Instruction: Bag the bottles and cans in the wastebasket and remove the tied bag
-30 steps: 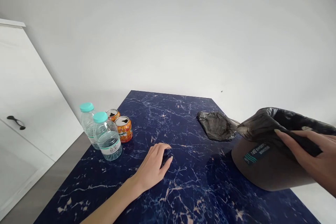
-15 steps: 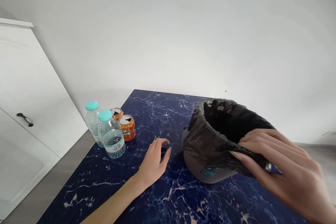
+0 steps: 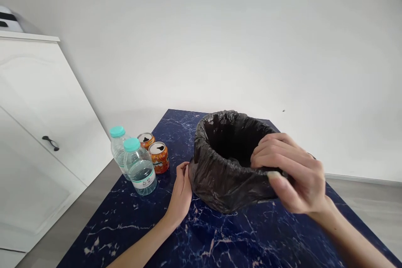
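A trash can lined with a black plastic bag [image 3: 220, 178] is over the middle of the table, its mouth facing up and tilted toward me. My right hand [image 3: 287, 171] grips the near right rim, fingers inside the mouth and thumb outside over the bag. My left hand [image 3: 182, 188] lies against the can's left side, fingers stretched out and touching the bag; some fingertips are hidden. Left of that hand stand two clear water bottles with teal caps, the nearer bottle [image 3: 140, 171] partly covering the farther bottle [image 3: 117, 146]. Beside them are two opened orange soda cans, a front can [image 3: 159, 161] and a rear can [image 3: 146, 139].
The table [image 3: 125, 230] has a dark blue marbled top. A white cabinet [image 3: 34, 104] with a black handle [image 3: 50, 143] stands at the left. Behind the table rises a pale wall [image 3: 226, 50], and grey floor [image 3: 361, 197] shows on the right.
My right hand has brought the trash can leftward from the table's right side to the middle. The loose bag end lying on the table is out of sight. My left hand now touches the can.
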`<action>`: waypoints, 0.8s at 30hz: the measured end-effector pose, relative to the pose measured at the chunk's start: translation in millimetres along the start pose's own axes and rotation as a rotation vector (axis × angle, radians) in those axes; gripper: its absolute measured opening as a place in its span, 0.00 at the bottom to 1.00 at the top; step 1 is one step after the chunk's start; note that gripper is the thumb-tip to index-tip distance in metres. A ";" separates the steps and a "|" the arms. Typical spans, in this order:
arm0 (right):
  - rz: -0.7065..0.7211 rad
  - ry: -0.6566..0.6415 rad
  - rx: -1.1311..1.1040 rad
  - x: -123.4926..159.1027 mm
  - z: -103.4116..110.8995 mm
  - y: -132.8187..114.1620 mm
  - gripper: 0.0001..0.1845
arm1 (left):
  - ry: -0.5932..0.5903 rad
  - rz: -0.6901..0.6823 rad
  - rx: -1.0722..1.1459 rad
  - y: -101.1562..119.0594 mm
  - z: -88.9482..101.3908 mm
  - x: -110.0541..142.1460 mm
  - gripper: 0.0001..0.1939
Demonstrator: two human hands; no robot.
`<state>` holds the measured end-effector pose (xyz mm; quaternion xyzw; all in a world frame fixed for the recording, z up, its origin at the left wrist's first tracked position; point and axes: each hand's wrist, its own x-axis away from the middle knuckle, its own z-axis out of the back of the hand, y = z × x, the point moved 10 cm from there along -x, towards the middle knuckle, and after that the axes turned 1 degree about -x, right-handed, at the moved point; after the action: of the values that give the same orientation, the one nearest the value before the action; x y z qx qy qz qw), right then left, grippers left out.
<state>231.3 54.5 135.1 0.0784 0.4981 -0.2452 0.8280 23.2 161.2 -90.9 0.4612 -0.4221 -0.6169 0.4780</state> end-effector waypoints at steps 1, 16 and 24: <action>-0.033 0.034 -0.019 1.5 3.8 5.1 0.15 | -0.002 0.011 0.013 -0.9 -0.4 -0.1 0.26; -0.725 0.334 -0.361 34.9 -0.5 111.0 0.29 | -0.015 -0.042 -0.098 -1.7 0.4 -1.6 0.28; -0.807 0.329 -0.455 48.6 -16.0 122.2 0.34 | -0.004 -0.037 -0.130 -7.0 1.6 -2.4 0.28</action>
<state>296.5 150.5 71.2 -0.2659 0.6539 -0.4159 0.5733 20.5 164.9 -96.8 0.4355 -0.3735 -0.6529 0.4946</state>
